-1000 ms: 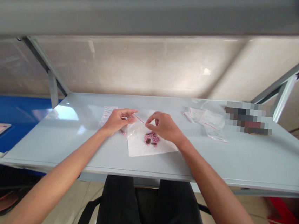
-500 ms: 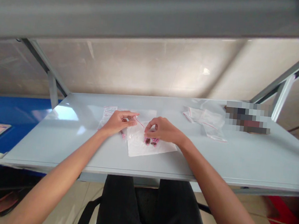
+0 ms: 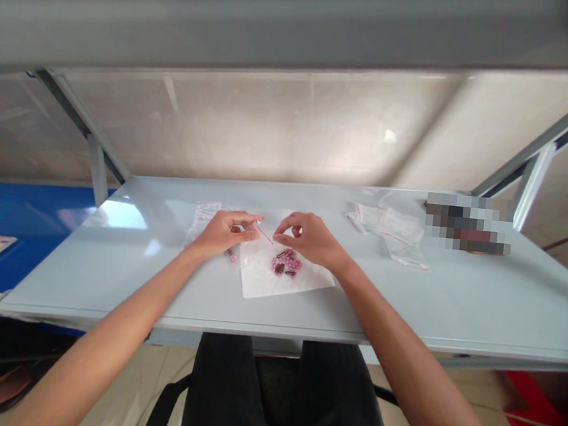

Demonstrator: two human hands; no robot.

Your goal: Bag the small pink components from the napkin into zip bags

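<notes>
Head view: left hand (image 3: 224, 233), right hand (image 3: 312, 238) pinching a plastic bag (image 3: 258, 272) (thin, red-seamed film)

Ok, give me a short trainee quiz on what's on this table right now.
1. True or false: the pink and brown pieces lie on the white sheet.
2. Fill in the blank: the pile of small clear bags lies to the ___ of the right hand.
3. Which is nearest the single pink piece just off the sheet's edge: A, the left hand, or B, the right hand?

Key: 1 true; 2 right; 3 A.
</notes>
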